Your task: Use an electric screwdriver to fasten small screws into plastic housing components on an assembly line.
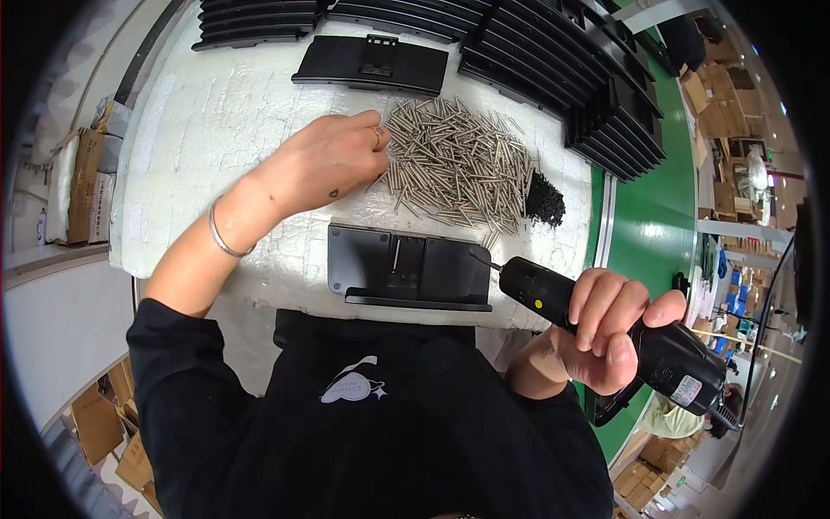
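Note:
My left hand (333,157) reaches to the left edge of a heap of thin metal pins (458,160), its fingers curled down; whatever they hold is hidden under the hand. My right hand (609,329) is wrapped round a black electric screwdriver (540,290) with a yellow dot on its body. The screwdriver's thin bit points left, over the right end of a black panel (359,259) with a ledge along its near side. One metal pin (396,255) lies in the panel's middle recess. Beside the heap, on its right, sits a small pile of black screws (545,201).
Another black panel (424,67) lies beyond the heap. Stacked black panels (536,56) line the far side, with more standing at the right (618,130). White padding (199,173) covers the table, and a green surface (653,233) runs along its right. Cardboard boxes (86,186) stand at the left.

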Demonstrator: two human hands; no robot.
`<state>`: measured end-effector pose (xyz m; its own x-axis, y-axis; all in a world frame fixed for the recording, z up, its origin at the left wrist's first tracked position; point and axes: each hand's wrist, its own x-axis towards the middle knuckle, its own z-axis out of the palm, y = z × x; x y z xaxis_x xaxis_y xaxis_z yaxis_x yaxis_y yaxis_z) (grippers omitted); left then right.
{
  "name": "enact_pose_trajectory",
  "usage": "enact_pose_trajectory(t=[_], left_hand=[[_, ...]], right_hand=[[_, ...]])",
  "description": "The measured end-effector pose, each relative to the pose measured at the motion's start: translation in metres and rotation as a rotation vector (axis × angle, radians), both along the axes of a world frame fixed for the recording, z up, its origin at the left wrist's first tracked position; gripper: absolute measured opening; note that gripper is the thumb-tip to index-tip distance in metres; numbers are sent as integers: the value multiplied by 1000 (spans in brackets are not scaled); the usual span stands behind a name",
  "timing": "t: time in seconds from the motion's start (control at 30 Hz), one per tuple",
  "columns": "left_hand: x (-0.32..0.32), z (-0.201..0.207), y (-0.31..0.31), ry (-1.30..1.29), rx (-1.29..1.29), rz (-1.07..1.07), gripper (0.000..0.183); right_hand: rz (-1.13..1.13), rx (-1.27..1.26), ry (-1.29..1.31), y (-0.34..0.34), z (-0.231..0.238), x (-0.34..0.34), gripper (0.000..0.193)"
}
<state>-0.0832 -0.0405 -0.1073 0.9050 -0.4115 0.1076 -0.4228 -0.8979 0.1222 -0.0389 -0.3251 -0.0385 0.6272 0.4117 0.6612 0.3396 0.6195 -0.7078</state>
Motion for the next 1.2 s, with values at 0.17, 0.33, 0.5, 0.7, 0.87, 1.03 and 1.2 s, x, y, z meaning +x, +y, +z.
enact_pose_trajectory(t=[0.17, 0.33, 0.5, 0.7, 0.87, 1.03, 1.2], left_hand=[[-5, -5, 5, -73, -55, -25, 6], [-20, -4, 2, -197, -264, 128, 11], [-36, 3, -6, -148, -406, 282, 12], [-59, -4, -53, -40, -813, 277, 18], [-63, -17, -74, -260, -711, 228, 16], [-60, -20, -76, -238, -715, 298, 19], [-61, -22, -77, -191, -773, 320, 20]], right_hand=[[-26, -8, 12, -1, 1, 0, 29], [-26, -28, 36, 1, -2, 0, 30], [24, 20, 102, 2, -5, 0, 37], [124, 23, 118, 12, -8, -2, 42], [220, -114, 57, 14, -7, 0, 42], [242, -182, 70, 18, -8, -1, 41], [239, -183, 73, 22, -12, -2, 41]])
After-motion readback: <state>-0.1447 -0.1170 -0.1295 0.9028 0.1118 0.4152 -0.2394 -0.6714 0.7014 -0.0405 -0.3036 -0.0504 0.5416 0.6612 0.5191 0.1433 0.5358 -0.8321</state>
